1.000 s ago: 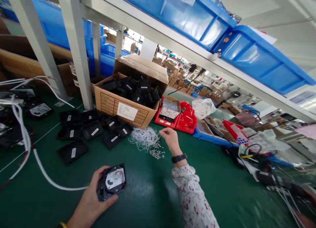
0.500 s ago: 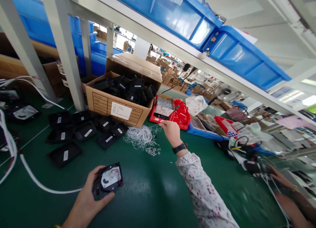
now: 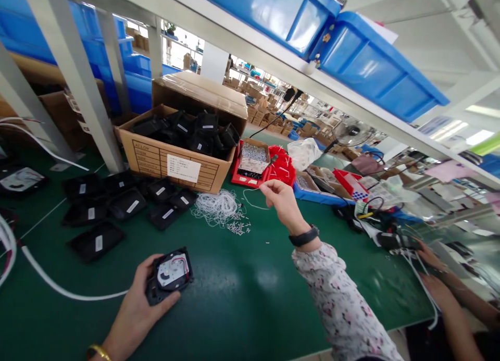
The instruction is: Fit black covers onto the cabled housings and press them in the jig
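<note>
My left hand (image 3: 136, 303) grips a black square housing (image 3: 170, 273) by its left side, thumb along the lower edge. A pale metal plate with red and black wires shows inside the housing. From behind my left hand a thick white cable (image 3: 74, 292) runs off to the left. My right hand (image 3: 282, 200) is closed in a pinch on a thin white cord (image 3: 250, 202), which hangs in a curve above the table. To its left lie a tangled pile of thin white cords (image 3: 216, 207) and several small pale pins (image 3: 237, 226).
Black covers with white labels (image 3: 127, 203) lie on the green table (image 3: 234, 309) before a cardboard box (image 3: 136, 160) of similar parts. Red trays (image 3: 244, 177) and a blue tray (image 3: 320, 195) stand behind. A co-worker's hands (image 3: 437, 283) are at right; a shelf (image 3: 250, 25) crosses overhead.
My right hand has moved right, away from the cord pile, drawing out one thin white cord. My left hand keeps its hold on the housing. The whole view has shifted slightly.
</note>
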`<action>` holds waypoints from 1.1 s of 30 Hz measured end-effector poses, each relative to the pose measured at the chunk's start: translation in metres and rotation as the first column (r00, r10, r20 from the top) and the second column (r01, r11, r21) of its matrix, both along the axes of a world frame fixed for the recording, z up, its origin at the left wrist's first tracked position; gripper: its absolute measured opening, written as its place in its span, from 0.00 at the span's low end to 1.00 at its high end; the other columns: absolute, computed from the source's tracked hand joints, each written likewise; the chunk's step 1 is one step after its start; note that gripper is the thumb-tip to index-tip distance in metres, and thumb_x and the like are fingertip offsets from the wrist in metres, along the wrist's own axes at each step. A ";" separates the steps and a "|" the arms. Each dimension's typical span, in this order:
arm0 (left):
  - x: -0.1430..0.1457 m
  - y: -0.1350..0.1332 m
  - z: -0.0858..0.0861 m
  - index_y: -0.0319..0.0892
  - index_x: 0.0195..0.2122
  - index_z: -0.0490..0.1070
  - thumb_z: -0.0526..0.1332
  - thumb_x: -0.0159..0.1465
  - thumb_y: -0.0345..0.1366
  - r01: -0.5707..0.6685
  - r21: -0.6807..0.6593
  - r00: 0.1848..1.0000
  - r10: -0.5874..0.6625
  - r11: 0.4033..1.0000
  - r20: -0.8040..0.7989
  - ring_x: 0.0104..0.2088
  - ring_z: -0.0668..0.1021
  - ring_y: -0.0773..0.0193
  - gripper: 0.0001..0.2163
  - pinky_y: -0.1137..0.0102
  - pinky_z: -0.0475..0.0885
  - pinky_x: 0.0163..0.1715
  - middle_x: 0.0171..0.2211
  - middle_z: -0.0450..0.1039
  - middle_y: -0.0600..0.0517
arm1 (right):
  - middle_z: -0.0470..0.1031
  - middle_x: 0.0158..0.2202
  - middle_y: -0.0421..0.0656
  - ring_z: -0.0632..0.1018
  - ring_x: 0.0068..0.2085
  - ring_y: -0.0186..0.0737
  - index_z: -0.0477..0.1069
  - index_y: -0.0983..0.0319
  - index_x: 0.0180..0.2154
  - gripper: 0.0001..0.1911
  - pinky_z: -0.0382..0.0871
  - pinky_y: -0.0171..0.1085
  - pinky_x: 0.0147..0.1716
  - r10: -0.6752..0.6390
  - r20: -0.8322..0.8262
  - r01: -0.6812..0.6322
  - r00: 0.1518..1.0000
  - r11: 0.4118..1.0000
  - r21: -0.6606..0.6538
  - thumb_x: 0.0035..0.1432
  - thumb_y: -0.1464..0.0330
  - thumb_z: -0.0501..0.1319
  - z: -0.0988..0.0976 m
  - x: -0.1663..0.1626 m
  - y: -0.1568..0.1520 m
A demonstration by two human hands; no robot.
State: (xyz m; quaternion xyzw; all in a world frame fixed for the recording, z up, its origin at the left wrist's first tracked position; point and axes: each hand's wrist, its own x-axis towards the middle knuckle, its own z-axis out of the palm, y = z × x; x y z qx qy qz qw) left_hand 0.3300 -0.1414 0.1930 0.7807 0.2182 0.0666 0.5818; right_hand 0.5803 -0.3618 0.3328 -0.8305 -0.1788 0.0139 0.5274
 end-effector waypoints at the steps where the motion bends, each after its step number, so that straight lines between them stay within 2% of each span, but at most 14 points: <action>1: 0.000 0.000 -0.001 0.43 0.52 0.52 0.63 0.51 0.47 0.007 0.005 1.000 -0.007 1.000 -0.001 0.49 0.72 0.48 0.31 0.54 0.68 0.50 0.49 0.64 0.43 | 0.60 0.16 0.33 0.60 0.16 0.26 0.67 0.63 0.28 0.16 0.52 0.28 0.14 0.034 -0.073 -0.029 0.997 0.997 0.066 0.48 0.56 0.62 0.007 -0.010 -0.002; 3: 0.000 0.000 0.000 0.43 0.52 0.52 0.63 0.51 0.47 0.017 0.014 1.000 -0.017 1.000 -0.007 0.48 0.72 0.48 0.31 0.54 0.68 0.50 0.48 0.64 0.43 | 0.56 0.15 0.31 0.53 0.14 0.23 0.67 0.63 0.27 0.16 0.43 0.27 0.13 0.130 -0.259 -0.093 0.957 0.984 0.153 0.46 0.57 0.64 0.016 -0.035 -0.007; 5: 0.000 -0.001 0.002 0.43 0.52 0.52 0.63 0.51 0.47 0.021 0.029 1.000 -0.020 0.999 -0.017 0.48 0.72 0.48 0.31 0.53 0.68 0.50 0.48 0.64 0.43 | 0.54 0.15 0.30 0.50 0.14 0.23 0.67 0.62 0.28 0.16 0.41 0.27 0.12 0.209 -0.441 -0.160 0.873 0.976 0.147 0.45 0.57 0.65 0.014 -0.060 -0.015; 8: 0.001 -0.003 0.005 0.43 0.52 0.53 0.63 0.51 0.47 0.011 0.055 1.000 -0.010 0.998 -0.019 0.48 0.72 0.49 0.31 0.53 0.68 0.50 0.48 0.64 0.44 | 0.58 0.15 0.32 0.56 0.14 0.26 0.69 0.63 0.28 0.16 0.49 0.28 0.12 0.215 -0.564 -0.250 0.797 0.968 0.016 0.47 0.56 0.63 -0.013 -0.085 -0.034; 10: 0.001 -0.004 0.005 0.43 0.52 0.53 0.63 0.49 0.47 -0.005 0.063 1.000 0.006 0.998 -0.018 0.48 0.72 0.49 0.32 0.52 0.67 0.50 0.48 0.64 0.45 | 0.67 0.18 0.37 0.66 0.18 0.31 0.71 0.63 0.29 0.15 0.61 0.32 0.18 0.142 -0.437 -0.240 0.888 0.955 -0.178 0.48 0.57 0.63 -0.040 -0.091 -0.054; 12: 0.002 -0.004 0.004 0.44 0.52 0.54 0.64 0.48 0.46 -0.021 0.057 1.000 0.022 0.998 -0.018 0.48 0.71 0.49 0.32 0.52 0.67 0.50 0.48 0.64 0.46 | 0.73 0.24 0.43 0.72 0.26 0.38 0.72 0.63 0.30 0.13 0.67 0.37 0.29 -0.005 -0.158 -0.057 0.987 0.922 -0.382 0.49 0.59 0.63 -0.065 -0.092 -0.081; 14: 0.001 -0.003 0.001 0.44 0.52 0.54 0.66 0.46 0.46 -0.025 0.020 1.000 0.026 0.999 -0.009 0.48 0.71 0.48 0.33 0.51 0.67 0.50 0.48 0.64 0.46 | 0.74 0.27 0.47 0.73 0.30 0.42 0.72 0.63 0.30 0.14 0.67 0.41 0.35 -0.204 0.083 0.219 0.975 0.856 -0.469 0.54 0.58 0.58 -0.085 -0.093 -0.111; 15: 0.001 -0.001 0.000 0.45 0.51 0.54 0.66 0.46 0.46 -0.021 -0.010 1.000 0.021 1.000 -0.003 0.48 0.71 0.48 0.34 0.51 0.67 0.50 0.47 0.64 0.47 | 0.74 0.26 0.47 0.73 0.29 0.42 0.71 0.64 0.30 0.17 0.67 0.41 0.34 -0.284 0.131 0.312 0.950 0.821 -0.479 0.58 0.58 0.54 -0.092 -0.095 -0.124; 17: 0.001 0.001 0.000 0.46 0.50 0.54 0.67 0.45 0.45 -0.008 -0.081 1.000 0.008 0.997 0.007 0.48 0.72 0.48 0.33 0.52 0.67 0.51 0.46 0.65 0.47 | 0.73 0.26 0.47 0.73 0.27 0.41 0.69 0.65 0.30 0.20 0.66 0.39 0.30 -0.347 0.117 0.358 0.931 0.795 -0.490 0.61 0.58 0.48 -0.103 -0.102 -0.144; 21: 0.008 -0.002 0.008 0.45 0.49 0.55 0.67 0.47 0.42 0.069 -0.166 0.997 -0.071 0.984 -0.006 0.49 0.72 0.49 0.31 0.53 0.66 0.52 0.46 0.67 0.47 | 0.73 0.31 0.44 0.73 0.32 0.40 0.70 0.63 0.34 0.08 0.66 0.37 0.33 -0.161 0.016 0.145 0.987 0.839 -0.525 0.53 0.65 0.59 -0.119 -0.112 -0.141; 25: 0.023 -0.026 0.021 0.45 0.51 0.53 0.68 0.47 0.39 0.271 -0.184 0.963 -0.267 0.945 0.045 0.50 0.71 0.51 0.33 0.55 0.65 0.52 0.49 0.65 0.46 | 0.71 0.35 0.43 0.70 0.41 0.43 0.70 0.60 0.31 0.10 0.62 0.38 0.40 0.027 -0.016 -0.031 1.000 0.811 -0.584 0.43 0.73 0.67 -0.128 -0.104 -0.108; 28: 0.031 -0.045 0.026 0.44 0.52 0.54 0.68 0.48 0.33 0.377 -0.184 0.926 -0.365 0.908 0.096 0.52 0.69 0.52 0.32 0.58 0.64 0.53 0.50 0.64 0.45 | 0.70 0.29 0.43 0.69 0.38 0.43 0.66 0.61 0.22 0.08 0.61 0.38 0.38 0.108 -0.032 -0.104 0.994 0.774 -0.625 0.44 0.77 0.64 -0.131 -0.096 -0.091; 30: 0.032 -0.051 0.026 0.43 0.52 0.54 0.67 0.48 0.31 0.393 -0.213 0.919 -0.374 0.894 0.126 0.52 0.69 0.53 0.32 0.59 0.63 0.53 0.50 0.64 0.45 | 0.68 0.27 0.42 0.69 0.34 0.41 0.63 0.62 0.22 0.09 0.60 0.37 0.35 0.143 -0.035 -0.133 0.989 0.761 -0.636 0.47 0.78 0.60 -0.126 -0.094 -0.087; 33: 0.029 -0.051 0.022 0.43 0.52 0.53 0.66 0.48 0.29 0.399 -0.267 0.916 -0.370 0.877 0.154 0.51 0.70 0.54 0.32 0.60 0.64 0.52 0.50 0.64 0.46 | 0.67 0.24 0.39 0.68 0.27 0.36 0.60 0.61 0.26 0.07 0.59 0.34 0.29 0.186 -0.039 -0.170 0.982 0.768 -0.617 0.54 0.76 0.53 -0.101 -0.095 -0.088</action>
